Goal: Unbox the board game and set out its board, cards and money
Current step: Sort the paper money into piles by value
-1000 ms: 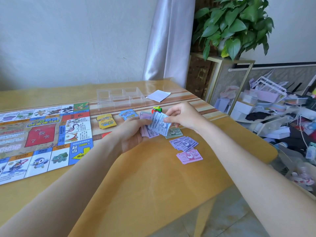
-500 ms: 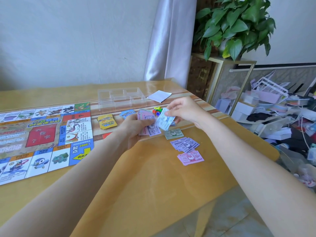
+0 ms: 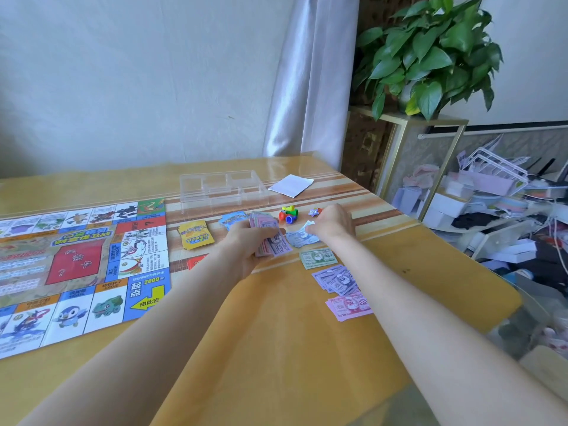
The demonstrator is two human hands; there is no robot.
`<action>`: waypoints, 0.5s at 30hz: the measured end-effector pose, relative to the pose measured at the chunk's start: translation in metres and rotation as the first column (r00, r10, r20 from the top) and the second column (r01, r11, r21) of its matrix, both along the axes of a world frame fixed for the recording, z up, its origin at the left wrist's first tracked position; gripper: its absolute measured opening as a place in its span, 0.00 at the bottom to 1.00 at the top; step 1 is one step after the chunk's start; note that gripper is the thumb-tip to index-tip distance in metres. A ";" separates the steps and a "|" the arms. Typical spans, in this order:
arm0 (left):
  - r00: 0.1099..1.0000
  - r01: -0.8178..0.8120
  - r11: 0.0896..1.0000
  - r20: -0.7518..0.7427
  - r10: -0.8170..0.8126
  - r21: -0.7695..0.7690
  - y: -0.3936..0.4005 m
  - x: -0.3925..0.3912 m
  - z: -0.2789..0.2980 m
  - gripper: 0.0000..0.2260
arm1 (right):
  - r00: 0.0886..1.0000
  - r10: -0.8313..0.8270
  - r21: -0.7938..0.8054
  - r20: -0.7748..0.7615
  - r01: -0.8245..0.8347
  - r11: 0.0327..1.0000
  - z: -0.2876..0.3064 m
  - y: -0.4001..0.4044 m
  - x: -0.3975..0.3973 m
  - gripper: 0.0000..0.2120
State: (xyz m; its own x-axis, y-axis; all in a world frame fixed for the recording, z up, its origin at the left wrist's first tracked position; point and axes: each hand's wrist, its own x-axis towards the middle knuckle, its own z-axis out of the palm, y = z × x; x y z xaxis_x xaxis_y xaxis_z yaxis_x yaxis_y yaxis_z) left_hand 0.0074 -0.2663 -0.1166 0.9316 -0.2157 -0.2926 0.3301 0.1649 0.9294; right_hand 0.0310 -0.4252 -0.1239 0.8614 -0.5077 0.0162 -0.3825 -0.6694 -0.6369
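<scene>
The game board [image 3: 76, 265] lies unfolded on the left of the table. My left hand [image 3: 246, 241] grips a stack of paper money [image 3: 270, 241]. My right hand [image 3: 333, 224] pinches a light blue bill [image 3: 299, 238] down onto the table, above three laid-out money piles: green [image 3: 318, 258], purple [image 3: 336, 279] and pink [image 3: 349, 305]. A yellow card deck [image 3: 195, 235] and a blue card deck [image 3: 232, 218] lie beside the board. A red card [image 3: 196, 261] shows partly under my left forearm.
Coloured pawns [image 3: 289, 213] and small star tokens [image 3: 315, 212] sit behind my hands. A clear plastic tray [image 3: 221, 187] and a white paper [image 3: 290, 186] lie at the back. Right of the table edge stand a plant stand [image 3: 430, 124] and cluttered shelves [image 3: 491, 210].
My right hand drew the light blue bill off the stack and lowered it to the table, to the right of my left hand. My left hand kept the stack.
</scene>
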 end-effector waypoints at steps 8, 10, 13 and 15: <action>0.998 0.001 1.000 -0.058 -0.001 -0.009 -0.006 0.006 -0.003 0.15 | 0.928 0.373 -0.252 -0.008 -0.363 0.897 0.020 -0.016 -0.008 0.14; 0.998 -0.002 1.000 -0.064 0.002 -0.005 -0.006 0.008 -0.003 0.16 | 0.819 0.545 -0.196 -0.178 -0.573 0.796 0.029 -0.021 -0.008 0.17; 0.997 -0.004 1.000 -0.071 0.004 -0.002 -0.006 0.008 -0.003 0.15 | 0.703 0.600 -0.171 -0.381 -0.691 0.702 0.031 -0.023 -0.006 0.25; 0.998 0.001 1.000 -0.070 0.000 0.001 -0.005 0.008 -0.004 0.15 | 0.679 0.608 -0.188 -0.412 -0.716 0.672 0.031 -0.021 -0.004 0.25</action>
State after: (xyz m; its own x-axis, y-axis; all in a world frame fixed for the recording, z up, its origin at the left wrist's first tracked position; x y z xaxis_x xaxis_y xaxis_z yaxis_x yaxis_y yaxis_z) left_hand 0.0158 -0.2716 -0.1205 0.9086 -0.2157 -0.3577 0.3948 0.1636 0.9041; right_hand 0.0270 -0.4464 -0.0928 0.9509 0.1892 -0.2451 0.1160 -0.9516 -0.2846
